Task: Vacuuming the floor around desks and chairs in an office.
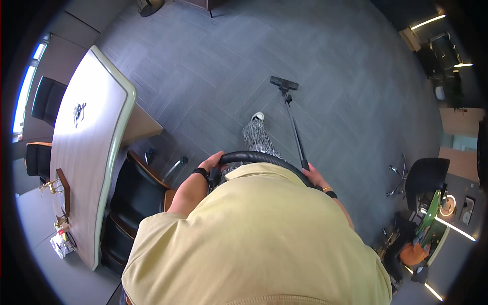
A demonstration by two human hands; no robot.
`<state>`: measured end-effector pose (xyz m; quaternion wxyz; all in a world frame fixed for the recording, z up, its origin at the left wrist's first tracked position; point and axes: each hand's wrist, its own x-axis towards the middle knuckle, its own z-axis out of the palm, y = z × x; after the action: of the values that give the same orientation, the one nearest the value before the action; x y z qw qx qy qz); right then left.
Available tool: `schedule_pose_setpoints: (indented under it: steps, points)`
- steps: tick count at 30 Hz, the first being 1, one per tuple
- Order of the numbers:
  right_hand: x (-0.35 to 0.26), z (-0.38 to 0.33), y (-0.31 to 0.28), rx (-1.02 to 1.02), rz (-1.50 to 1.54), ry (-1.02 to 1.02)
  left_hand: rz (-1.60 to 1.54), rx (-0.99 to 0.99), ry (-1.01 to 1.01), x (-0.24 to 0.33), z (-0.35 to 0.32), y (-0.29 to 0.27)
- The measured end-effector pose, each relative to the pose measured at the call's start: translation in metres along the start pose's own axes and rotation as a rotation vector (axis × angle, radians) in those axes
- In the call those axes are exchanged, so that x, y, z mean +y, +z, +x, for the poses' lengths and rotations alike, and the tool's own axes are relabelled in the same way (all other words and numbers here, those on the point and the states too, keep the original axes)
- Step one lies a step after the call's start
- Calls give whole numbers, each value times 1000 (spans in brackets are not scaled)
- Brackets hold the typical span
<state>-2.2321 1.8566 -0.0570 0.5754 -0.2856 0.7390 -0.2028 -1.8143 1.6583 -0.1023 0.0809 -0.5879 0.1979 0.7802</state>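
Observation:
A vacuum cleaner's black ribbed hose [254,156] arches across in front of my body. My left hand [212,161] is closed around the hose's left part, with a dark band on the wrist. On the right, my right hand [316,177] grips the upper end of the vacuum wand [296,131], where the hose runs down to it; my body hides some of this join. The wand slants forward and slightly left to a black floor head [284,83] that lies on the grey floor, ahead and right of my white shoe [257,117].
A long pale table [84,147] stands on the left, with black chairs [137,188] along its near side and small ornaments on top. At the right are a black swivel chair [427,178] and a person in orange [413,254]. Grey plank flooring [218,66] spreads ahead.

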Motion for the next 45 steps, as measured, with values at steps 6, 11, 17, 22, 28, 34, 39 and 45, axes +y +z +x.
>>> schedule_pose_setpoints:
  steps: [6, 11, 17, 22, 28, 34, 39, 45]
  points:
    - [-58, 80, -42, 17, 98, -8, -53, -58, -18, 103, -11, 0]
    - [-110, 126, -74, 79, 117, 46, -26, 18, 4, 196, 4, 0]
    - [-148, 180, -96, -5, 237, 55, 3, 74, 76, 284, 36, 2]
    - [-156, 204, -105, 43, 105, 70, 448, 134, 281, 322, 50, -12]
    - [-180, 235, -123, 33, 307, 74, 913, 278, 655, 367, 93, -46]
    - [-265, 267, -151, 92, 132, 157, 835, 186, 279, 500, 73, -10]
    - [-295, 309, -164, 103, 187, 91, 1008, 69, 679, 593, 75, -5]
    - [-292, 368, -166, 215, 50, 71, 337, -20, 147, 676, 109, -4]
